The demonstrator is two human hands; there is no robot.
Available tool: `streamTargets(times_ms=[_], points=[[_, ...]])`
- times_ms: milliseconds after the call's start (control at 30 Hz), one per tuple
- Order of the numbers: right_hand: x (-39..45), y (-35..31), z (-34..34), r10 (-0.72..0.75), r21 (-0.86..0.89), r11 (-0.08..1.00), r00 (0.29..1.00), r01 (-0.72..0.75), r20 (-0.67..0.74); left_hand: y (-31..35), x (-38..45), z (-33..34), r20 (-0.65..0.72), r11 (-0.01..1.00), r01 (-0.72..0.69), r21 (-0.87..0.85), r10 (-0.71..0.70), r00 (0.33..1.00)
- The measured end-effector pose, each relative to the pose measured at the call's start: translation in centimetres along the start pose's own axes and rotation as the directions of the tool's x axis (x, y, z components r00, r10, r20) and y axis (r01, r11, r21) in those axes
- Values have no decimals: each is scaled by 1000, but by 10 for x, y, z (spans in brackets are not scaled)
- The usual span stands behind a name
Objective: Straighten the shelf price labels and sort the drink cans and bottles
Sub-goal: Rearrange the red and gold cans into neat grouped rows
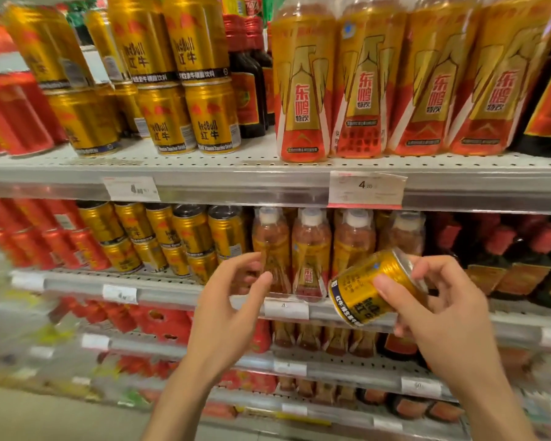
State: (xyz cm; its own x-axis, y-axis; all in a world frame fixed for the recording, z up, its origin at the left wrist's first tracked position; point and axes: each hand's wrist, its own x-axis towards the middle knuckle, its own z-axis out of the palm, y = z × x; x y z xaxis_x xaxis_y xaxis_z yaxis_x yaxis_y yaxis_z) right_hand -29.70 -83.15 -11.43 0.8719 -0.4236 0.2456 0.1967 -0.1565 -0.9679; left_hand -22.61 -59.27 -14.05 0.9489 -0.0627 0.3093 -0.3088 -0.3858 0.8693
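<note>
My right hand (439,316) grips a gold Red Bull can (368,289), tilted on its side, in front of the second shelf. My left hand (233,300) is open with fingers spread, empty, just left of small orange bottles (310,249) on that shelf. Stacked gold cans (191,237) fill the second shelf to the left of the bottles. On the top shelf stand more gold cans (185,90) and large orange-and-gold bottles (366,81). A price label (366,189) on the top shelf rail sits crooked, its right corner sticking out; another label (131,188) is further left.
Red cans (10,116) sit at the far left on both upper shelves. Dark bottles with red caps (522,262) stand at the right. Lower shelves (331,370) hold more red and brown drinks with small white labels. The floor shows at bottom left.
</note>
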Motion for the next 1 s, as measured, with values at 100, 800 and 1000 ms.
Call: streamTargets(times_ms=[100, 800, 1000], points=[[-5, 6, 20, 39, -33, 999, 999, -39, 6, -18, -2, -19, 13, 999, 42, 10, -42, 999], [-79, -30, 330, 60, -95, 993, 988, -73, -140, -170, 78, -280, 147, 993, 33, -112, -16, 989], [-77, -59, 357, -22, -131, 991, 996, 11, -83, -158, 85, -303, 80, 985, -62, -163, 76, 994]])
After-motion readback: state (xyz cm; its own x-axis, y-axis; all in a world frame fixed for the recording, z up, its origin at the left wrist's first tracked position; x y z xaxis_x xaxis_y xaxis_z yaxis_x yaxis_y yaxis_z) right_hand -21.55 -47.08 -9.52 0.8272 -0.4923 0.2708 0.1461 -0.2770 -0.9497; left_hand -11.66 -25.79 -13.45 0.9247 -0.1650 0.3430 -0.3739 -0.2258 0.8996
